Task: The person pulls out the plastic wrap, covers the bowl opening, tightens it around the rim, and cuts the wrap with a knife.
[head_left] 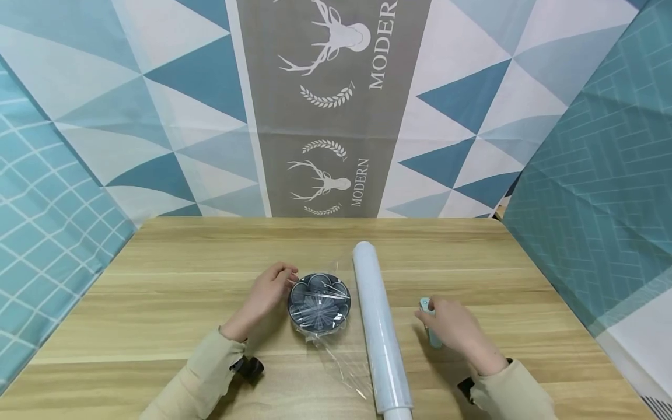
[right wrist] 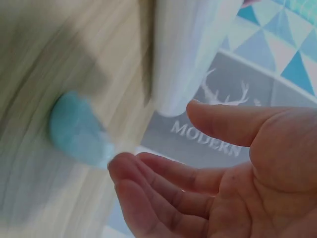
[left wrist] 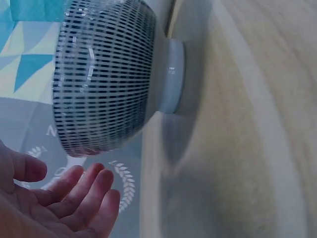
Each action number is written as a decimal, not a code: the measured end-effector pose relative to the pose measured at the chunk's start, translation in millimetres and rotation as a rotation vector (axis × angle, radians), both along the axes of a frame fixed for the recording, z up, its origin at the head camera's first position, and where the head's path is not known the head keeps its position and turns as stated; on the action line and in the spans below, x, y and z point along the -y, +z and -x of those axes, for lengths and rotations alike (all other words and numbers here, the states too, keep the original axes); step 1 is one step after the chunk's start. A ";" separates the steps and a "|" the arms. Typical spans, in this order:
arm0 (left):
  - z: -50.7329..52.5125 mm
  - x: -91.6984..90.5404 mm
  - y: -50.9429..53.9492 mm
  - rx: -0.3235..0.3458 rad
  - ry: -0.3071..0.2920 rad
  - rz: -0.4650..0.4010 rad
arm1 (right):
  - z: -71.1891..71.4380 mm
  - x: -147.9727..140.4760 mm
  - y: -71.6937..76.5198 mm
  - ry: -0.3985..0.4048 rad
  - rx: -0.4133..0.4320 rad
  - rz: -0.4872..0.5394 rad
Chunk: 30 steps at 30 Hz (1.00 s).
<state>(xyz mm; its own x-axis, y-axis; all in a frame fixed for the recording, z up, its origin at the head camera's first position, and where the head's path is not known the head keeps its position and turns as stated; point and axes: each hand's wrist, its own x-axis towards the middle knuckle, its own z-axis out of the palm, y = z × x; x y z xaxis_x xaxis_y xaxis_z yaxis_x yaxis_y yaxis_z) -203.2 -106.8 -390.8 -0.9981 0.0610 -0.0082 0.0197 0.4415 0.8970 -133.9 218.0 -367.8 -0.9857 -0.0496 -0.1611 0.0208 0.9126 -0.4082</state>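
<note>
Sleeves [head_left: 196, 376] lead to left grip [head_left: 266, 295] beside bowl [head_left: 319, 304], right grip [head_left: 454, 324] near teal tool [head_left: 435, 339].

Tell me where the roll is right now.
In the head view, the roll lies on the table just right of centre, between the bowl and the right hand.

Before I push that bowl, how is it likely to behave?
The bowl could tip if pushed high, since its foot is narrower than the body above. The plastic film over it looks shiny, so it may feel slippery.
</note>
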 end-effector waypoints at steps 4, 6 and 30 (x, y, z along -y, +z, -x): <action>-1.8 -0.4 7.0 -0.062 -0.020 0.075 | 6.7 -5.9 -5.7 -0.030 0.031 -0.016; -2.4 -1.1 9.9 -0.097 -0.037 0.133 | 9.3 -7.3 -9.8 -0.041 0.046 -0.022; 3.9 -7.6 32.5 -0.152 -0.158 0.227 | 29.7 -7.7 -16.4 -0.034 0.038 0.068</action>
<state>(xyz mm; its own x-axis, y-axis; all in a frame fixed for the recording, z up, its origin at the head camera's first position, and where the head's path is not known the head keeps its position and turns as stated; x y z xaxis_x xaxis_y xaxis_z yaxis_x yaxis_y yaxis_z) -207.1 -99.2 -358.3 -0.9672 0.2290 0.1096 0.2305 0.6111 0.7572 -163.6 225.7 -384.2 -0.9802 -0.0285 -0.1961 0.0679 0.8813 -0.4676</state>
